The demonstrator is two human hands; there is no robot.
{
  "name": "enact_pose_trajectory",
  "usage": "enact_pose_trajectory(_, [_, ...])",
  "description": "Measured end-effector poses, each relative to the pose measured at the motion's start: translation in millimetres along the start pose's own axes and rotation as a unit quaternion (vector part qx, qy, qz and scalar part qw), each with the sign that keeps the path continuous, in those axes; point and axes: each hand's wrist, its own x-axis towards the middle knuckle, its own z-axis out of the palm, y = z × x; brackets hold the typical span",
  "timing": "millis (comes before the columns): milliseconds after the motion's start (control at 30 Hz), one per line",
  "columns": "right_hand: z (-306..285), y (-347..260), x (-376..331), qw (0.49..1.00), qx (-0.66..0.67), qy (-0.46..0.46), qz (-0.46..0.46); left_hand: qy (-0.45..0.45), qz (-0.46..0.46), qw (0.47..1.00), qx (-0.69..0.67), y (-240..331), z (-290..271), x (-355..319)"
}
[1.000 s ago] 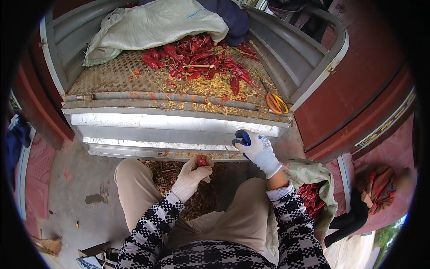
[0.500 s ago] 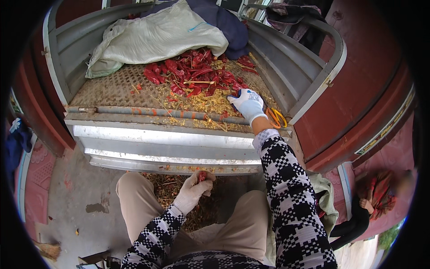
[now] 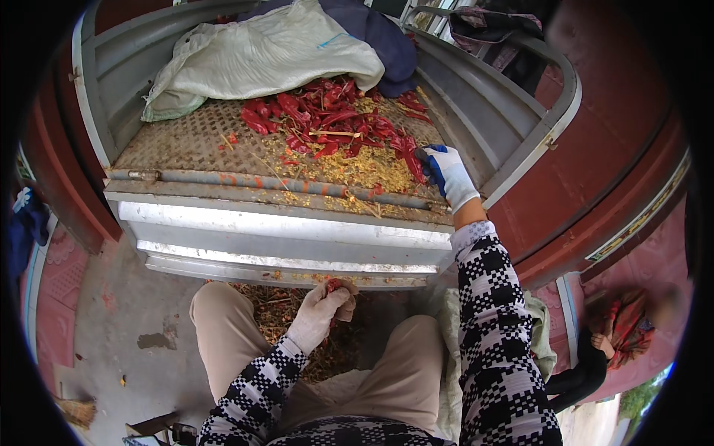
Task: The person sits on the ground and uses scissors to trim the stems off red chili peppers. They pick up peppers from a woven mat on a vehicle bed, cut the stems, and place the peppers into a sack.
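My left hand (image 3: 321, 316), in a pale knitted glove, is closed over my lap around a red dried chili pepper (image 3: 332, 285); most of the pepper is hidden by the fingers. At the right side of the metal truck bed (image 3: 186, 149), my right hand (image 3: 451, 177) wears a white glove with a blue palm. Its fingers are curled together beside the right end of the chili pile (image 3: 335, 119), and what they hold, if anything, is hidden. Yellow seeds (image 3: 375, 167) lie scattered between the pile and the bed's front edge.
A whitish woven sack (image 3: 260, 59) covers the back of the pile, with dark blue cloth behind it. Metal side panels (image 3: 483, 100) flank the bed. Stems and debris (image 3: 275, 312) lie below, between my knees. Another person (image 3: 610, 338) sits at the right.
My right hand has moved right and swung its fingers around, from the seeds to the bed's right side. The orange and yellow loop handles there no longer show. My left hand stays nearly in place.
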Motion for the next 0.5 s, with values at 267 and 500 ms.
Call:
enact_pose_trajectory(267, [-16,-1,-55,0.996,-0.057,0.064,-0.038,0.017,-0.017,1.0,-0.008,-2,5,4])
enact_pose_trajectory(500, [51,55,-201,0.982,-0.038,0.005,-0.184,0.027,0.015,0.998,-0.048,3,8,-4])
